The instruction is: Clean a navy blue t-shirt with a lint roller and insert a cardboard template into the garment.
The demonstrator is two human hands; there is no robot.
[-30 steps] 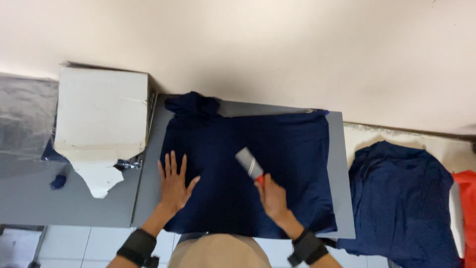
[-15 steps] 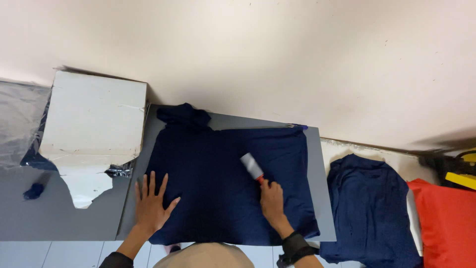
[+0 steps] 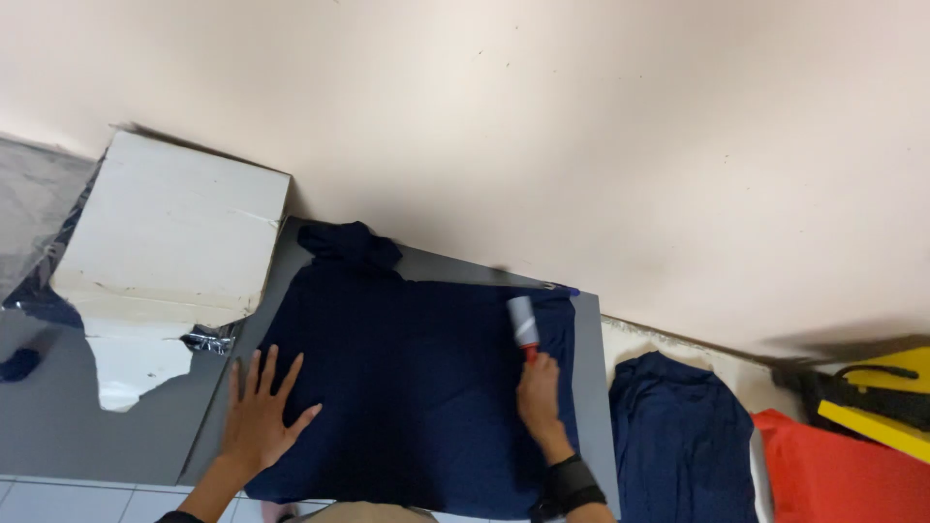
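Your right hand (image 3: 539,389) has its grip clamped on the lint roller (image 3: 523,325), at the shirt's (image 3: 417,378) right edge on the grey surface (image 3: 587,387). Left hand (image 3: 260,415), fingers apart, pins the shirt's left edge; keep it taut and use straight strokes.

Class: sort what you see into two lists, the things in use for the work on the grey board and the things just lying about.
In use: lint roller in right hand; navy garment under left hand; grey board.

Lying about: white box; second navy garment; red cloth.
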